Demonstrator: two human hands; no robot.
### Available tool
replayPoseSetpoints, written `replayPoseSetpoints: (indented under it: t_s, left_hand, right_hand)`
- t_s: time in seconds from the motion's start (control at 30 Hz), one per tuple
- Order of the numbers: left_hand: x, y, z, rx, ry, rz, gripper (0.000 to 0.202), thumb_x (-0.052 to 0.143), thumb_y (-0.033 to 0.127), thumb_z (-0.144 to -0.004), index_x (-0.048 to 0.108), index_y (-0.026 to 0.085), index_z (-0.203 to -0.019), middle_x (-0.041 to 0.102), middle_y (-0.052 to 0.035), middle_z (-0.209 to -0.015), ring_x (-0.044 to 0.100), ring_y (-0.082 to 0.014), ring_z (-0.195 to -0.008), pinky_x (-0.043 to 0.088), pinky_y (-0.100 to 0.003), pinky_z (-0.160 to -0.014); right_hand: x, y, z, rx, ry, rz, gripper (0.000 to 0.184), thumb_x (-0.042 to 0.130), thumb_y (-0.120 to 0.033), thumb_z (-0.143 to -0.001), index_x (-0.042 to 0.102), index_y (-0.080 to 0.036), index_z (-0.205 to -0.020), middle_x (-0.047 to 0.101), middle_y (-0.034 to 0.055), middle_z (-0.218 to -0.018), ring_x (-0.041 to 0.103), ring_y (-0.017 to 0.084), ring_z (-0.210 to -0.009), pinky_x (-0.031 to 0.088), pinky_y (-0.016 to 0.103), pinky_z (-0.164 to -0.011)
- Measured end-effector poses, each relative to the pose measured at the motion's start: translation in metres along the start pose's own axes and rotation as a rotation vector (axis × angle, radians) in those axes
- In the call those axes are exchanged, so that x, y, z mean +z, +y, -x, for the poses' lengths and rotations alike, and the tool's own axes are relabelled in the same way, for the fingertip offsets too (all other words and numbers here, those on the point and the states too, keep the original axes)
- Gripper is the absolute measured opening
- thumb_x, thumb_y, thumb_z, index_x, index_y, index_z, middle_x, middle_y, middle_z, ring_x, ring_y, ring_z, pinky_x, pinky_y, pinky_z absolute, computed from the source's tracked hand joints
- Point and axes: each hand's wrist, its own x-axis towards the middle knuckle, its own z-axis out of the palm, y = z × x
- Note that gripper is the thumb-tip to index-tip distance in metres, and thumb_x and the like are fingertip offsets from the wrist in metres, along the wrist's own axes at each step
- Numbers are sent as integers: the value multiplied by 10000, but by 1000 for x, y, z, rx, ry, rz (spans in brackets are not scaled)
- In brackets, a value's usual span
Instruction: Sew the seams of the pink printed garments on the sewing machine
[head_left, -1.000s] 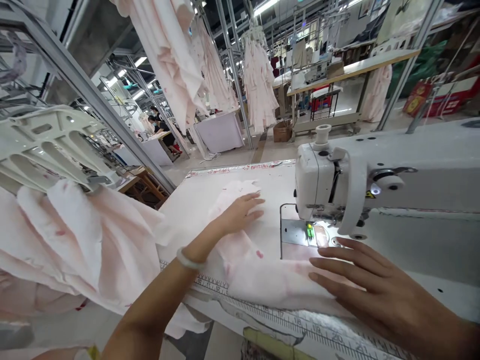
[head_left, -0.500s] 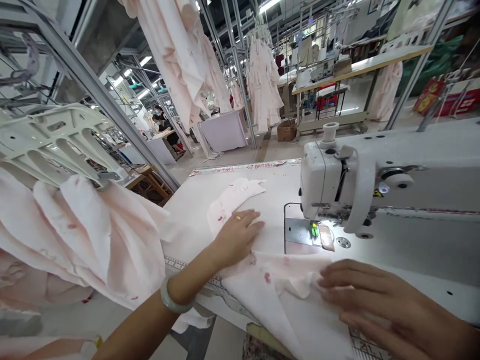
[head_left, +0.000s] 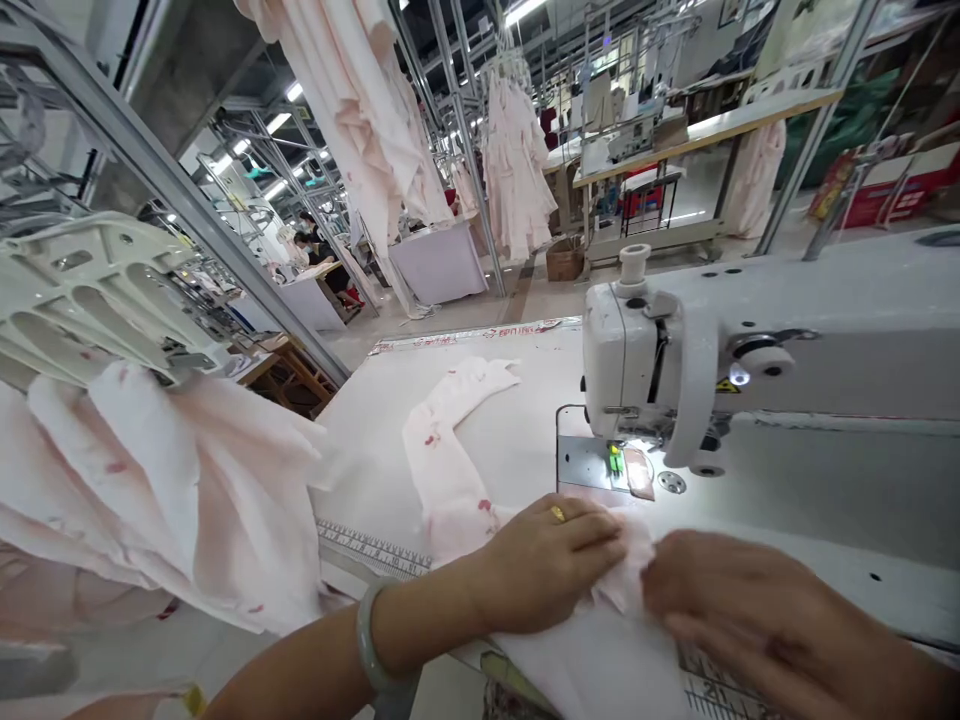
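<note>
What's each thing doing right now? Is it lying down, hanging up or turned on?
Left hand, pressing on the cloth
Right hand, resting on the cloth
Pink-spotted cloth, bunched under both hands
Cloth strip, lying flat
Sewing machine, light on
Pale pink garments, hanging up

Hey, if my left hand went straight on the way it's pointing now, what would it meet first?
Probably the raised fold of pink fabric just past the fingertips of your left hand. Your right hand lies right behind it, though depth is hard to judge here.
</note>
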Motion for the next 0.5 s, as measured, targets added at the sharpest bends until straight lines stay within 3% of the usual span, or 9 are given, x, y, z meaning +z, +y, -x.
replayPoseSetpoints:
  t_s: [0.13,0.37,0.5]
  left_hand:
    - [5,1,4,-1,1,-61,412,491,164,-1105,674,94,-1467,700,-185,-1524,629,-281,-1465,548,-440,-1224]
    - [7,-35,-11,33,-11,-116,390,500,123,-1114,674,54,-1456,709,-162,-1524,646,-263,-1459,539,-399,-1216]
    - [4,-49,-23,58,-24,-100,399,465,83,-1119,676,91,-1458,705,-139,-1534,631,-217,-1476,519,-358,-1221]
  right_hand:
    - [-17,29,-19,-67,122,169,299,525,-273,-1141,819,-270,-1188,842,50,-1081,794,214,-952,658,334,-832]
    - [-12,48,-17,-132,26,388,357,464,-308,-1164,820,-286,-1176,842,5,-1241,815,239,-1019,636,439,-841]
    - [-7,55,-12,-50,-8,419,392,440,-401,-1182,819,-311,-1227,829,4,-1284,824,249,-1037,625,442,-827]
